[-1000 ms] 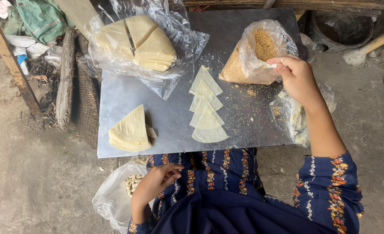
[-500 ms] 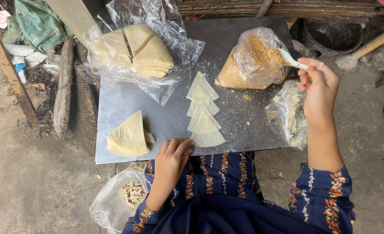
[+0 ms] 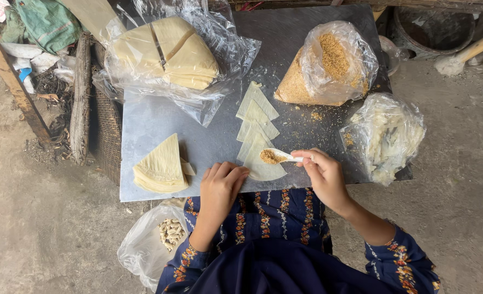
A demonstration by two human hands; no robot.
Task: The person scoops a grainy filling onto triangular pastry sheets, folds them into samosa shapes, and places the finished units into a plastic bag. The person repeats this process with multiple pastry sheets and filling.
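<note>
My right hand [image 3: 322, 173] holds a small white spoon [image 3: 277, 157] heaped with brown crumbly filling, just above the nearest of a row of pale dough triangles [image 3: 257, 128] laid out on a grey metal sheet [image 3: 154, 122]. My left hand [image 3: 223, 185] rests flat at the sheet's near edge, fingertips touching that nearest triangle [image 3: 266, 170]. A clear bag of the brown filling [image 3: 328, 65] stands at the far right of the sheet.
A stack of folded dough wedges [image 3: 161, 166] lies at the near left. A large plastic bag of dough sheets [image 3: 168, 51] sits at the far left, another crumpled bag [image 3: 386, 136] at the right edge. A bag of shaped pieces [image 3: 168, 234] rests on the ground.
My right hand has come down from the filling bag with the loaded spoon to the nearest triangle. My left hand has risen from my lap onto the sheet's edge.
</note>
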